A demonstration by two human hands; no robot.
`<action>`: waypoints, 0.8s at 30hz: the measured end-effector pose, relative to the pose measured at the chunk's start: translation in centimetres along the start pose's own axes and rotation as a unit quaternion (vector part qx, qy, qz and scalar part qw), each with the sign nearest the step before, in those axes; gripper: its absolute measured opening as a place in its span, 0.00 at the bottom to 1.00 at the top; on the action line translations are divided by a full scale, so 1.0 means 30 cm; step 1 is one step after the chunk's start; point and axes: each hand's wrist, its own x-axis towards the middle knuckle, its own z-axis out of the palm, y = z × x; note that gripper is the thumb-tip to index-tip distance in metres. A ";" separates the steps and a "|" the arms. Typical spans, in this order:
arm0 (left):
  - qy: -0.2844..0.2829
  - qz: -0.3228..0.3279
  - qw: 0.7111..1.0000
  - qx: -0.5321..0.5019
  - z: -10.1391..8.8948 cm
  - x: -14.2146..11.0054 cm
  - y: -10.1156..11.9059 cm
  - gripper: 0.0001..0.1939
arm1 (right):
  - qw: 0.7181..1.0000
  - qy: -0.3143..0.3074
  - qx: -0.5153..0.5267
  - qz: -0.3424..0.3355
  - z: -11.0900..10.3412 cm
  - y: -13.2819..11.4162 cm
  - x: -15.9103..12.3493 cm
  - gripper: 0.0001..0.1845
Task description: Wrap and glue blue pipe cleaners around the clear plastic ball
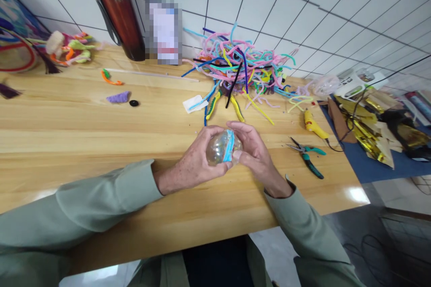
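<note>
A clear round ball (216, 149) with a light blue band (229, 145) around it sits between my two hands, just above the wooden table. My left hand (198, 157) is closed round its left side, thumb in front. On the other side, my right hand (253, 150) grips the ball with its fingers over the far edge and its thumb near the band. Part of the ball is hidden behind the fingers. Beyond the hands lie yellow-and-green handled pliers (213, 104), partly under a heap of coloured pipe cleaners (242, 67).
Teal-handled needle-nose pliers (307, 154) and a yellow glue gun (314, 125) with a cord lie at right. A red thermos (117, 13) stands against the tiled wall. A purple cone-shaped piece (118, 97) and black ring (134, 103) lie at left. Gold foil (367, 141) is beyond the table's right edge.
</note>
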 end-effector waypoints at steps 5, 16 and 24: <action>0.002 -0.002 1.000 -0.004 -0.002 0.000 0.002 0.33 | 1.000 0.024 -0.011 0.000 -0.002 -0.013 0.001 0.31; 0.015 0.005 1.000 0.010 0.010 0.000 0.001 0.34 | 0.997 0.017 -0.071 -0.021 0.026 -0.023 -0.009 0.28; 0.011 0.005 1.000 -0.006 0.008 -0.001 -0.008 0.33 | 0.999 -0.008 -0.050 -0.020 0.019 -0.013 -0.009 0.24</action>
